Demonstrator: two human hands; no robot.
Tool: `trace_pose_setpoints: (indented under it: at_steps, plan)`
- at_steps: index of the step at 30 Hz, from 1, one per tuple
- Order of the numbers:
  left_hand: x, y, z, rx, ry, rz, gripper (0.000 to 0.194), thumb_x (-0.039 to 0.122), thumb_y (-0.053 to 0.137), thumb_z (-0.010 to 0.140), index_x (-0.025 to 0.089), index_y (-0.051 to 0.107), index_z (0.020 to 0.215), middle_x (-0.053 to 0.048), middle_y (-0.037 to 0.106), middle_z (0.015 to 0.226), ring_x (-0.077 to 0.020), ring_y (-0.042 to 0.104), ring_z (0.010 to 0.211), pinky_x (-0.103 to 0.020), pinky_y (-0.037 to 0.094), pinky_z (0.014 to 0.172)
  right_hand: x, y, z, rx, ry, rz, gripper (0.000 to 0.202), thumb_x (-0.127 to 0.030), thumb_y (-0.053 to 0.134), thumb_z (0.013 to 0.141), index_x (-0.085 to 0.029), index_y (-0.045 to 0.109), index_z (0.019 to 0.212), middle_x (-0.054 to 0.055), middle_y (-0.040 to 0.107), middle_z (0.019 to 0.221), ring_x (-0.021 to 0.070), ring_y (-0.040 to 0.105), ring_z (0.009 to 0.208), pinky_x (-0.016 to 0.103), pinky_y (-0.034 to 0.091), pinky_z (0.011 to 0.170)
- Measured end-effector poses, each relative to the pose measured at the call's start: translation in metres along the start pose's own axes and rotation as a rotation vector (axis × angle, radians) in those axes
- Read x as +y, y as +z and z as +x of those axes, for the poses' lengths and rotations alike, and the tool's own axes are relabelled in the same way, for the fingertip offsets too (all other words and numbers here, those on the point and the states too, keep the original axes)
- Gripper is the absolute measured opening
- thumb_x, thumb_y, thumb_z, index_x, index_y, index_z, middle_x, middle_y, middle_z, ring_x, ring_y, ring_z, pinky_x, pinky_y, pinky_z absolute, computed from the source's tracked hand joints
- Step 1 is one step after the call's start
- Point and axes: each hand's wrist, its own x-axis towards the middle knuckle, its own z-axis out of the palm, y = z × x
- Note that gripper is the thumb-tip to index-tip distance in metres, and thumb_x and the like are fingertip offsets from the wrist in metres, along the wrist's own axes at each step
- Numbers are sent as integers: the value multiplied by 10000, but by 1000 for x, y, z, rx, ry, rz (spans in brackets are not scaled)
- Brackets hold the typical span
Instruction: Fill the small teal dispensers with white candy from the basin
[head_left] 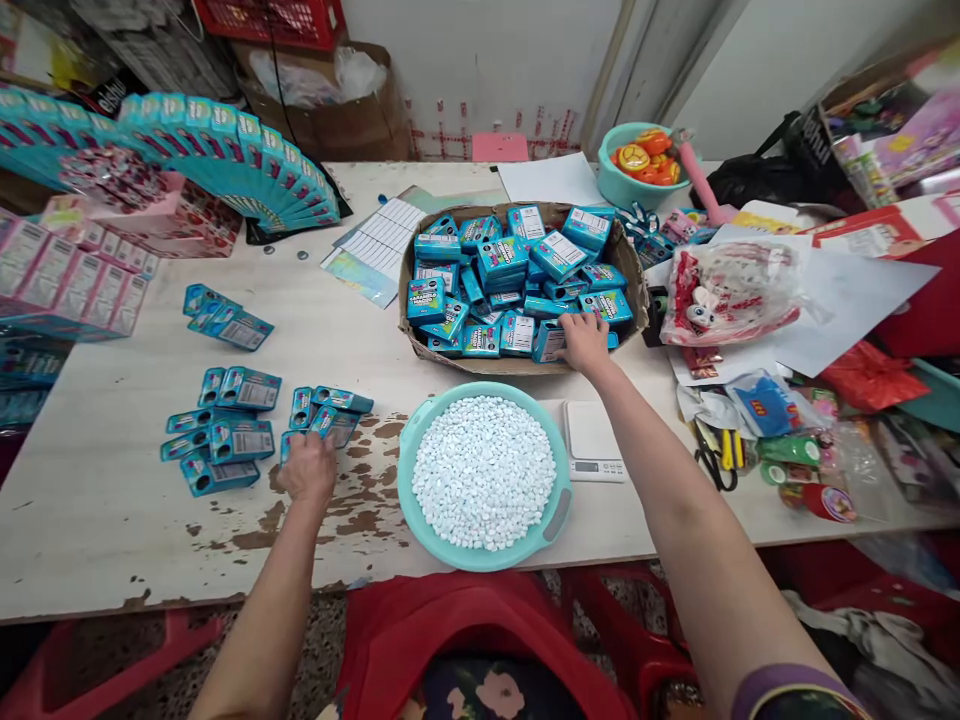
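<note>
My left hand (309,468) has its fingers bent down onto a small group of blue candy boxes (341,400) left of the basin; its fingertips are hidden. At the front right edge of a cardboard tray (409,345), heaped with blue boxes (501,262), my right hand (583,340) has its fingers closed around a blue box (550,340). A turquoise basin (409,500) full of small white candies (484,472) stands just below the tray. More blue boxes (241,440) lie in stacks at the left, with a few others (229,318) behind them.
A white scale (592,440) sits beside the basin. Scissors (709,460), wrappers and a candy bag (731,295) lie at the right. A turquoise bowl (611,175) of orange toys stands behind. Box displays (232,150) and pink boxes (75,270) occupy the left; papers (379,250) lie behind.
</note>
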Motion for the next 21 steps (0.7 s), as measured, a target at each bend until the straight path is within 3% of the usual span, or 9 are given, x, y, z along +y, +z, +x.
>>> trace_pose_setpoints:
  at_steps: [3,5,7,9,11,15,18,19,21]
  plan:
    - [10,-7,-12,124,47,-131,441,458,371,899,126,575,1106,-153,566,1050,-259,556,829,-328,394,611,1,1,-1,32,-9,18,460,-194,712,680,-157,504,1089,156,566,1122,342,433,1068,500,292,908]
    - [32,-12,-29,175,191,-296,429,444,376,905,133,567,1132,-143,583,1023,-252,562,879,-338,431,680,1,2,-3,22,-31,68,398,-205,699,700,-155,529,1056,161,575,1099,348,436,1066,489,317,884]
    - [64,-16,-50,104,472,-464,391,420,375,916,155,578,1118,-128,606,1029,-239,569,946,-351,453,782,0,-2,-10,59,-42,181,288,-244,679,731,-168,567,985,150,584,1078,341,441,1067,468,348,866]
    - [99,-15,-72,-37,790,-540,390,423,400,909,180,559,1169,-125,594,1156,-245,533,1095,-375,427,913,0,-12,-26,196,-4,390,242,-291,659,755,-182,581,957,117,592,1047,299,480,1026,428,389,852]
    - [127,-10,-91,-127,903,-516,461,459,430,888,184,511,1250,-136,508,1314,-277,438,1235,-421,366,1002,2,-28,-56,372,70,661,288,-329,647,766,-196,574,1010,69,598,1009,236,535,937,380,431,827]
    - [160,-2,-111,-192,715,-445,594,543,430,854,143,478,1290,-183,487,1297,-331,421,1215,-476,335,999,2,-60,-150,650,336,1011,399,-333,707,710,-203,593,1069,31,606,1011,192,577,928,338,461,838]
    - [181,-3,-115,-274,563,-499,584,584,419,836,137,549,1188,-173,567,1126,-321,492,1091,-443,383,928,-6,-57,-221,885,665,1206,467,-304,766,622,-180,598,1040,22,624,949,167,602,839,317,479,788]
    - [188,-5,-115,-318,528,-535,564,593,421,828,150,573,1143,-161,582,1098,-316,507,1067,-428,396,903,-11,-50,-239,887,754,1294,452,-310,775,598,-172,601,991,8,626,882,152,601,766,308,486,749]
    - [201,-10,-117,-407,476,-618,516,602,456,801,180,607,1057,-136,607,1066,-310,538,1021,-400,413,849,-24,-35,-263,741,866,1423,429,-331,784,574,-163,594,920,-10,621,783,134,582,660,291,488,668]
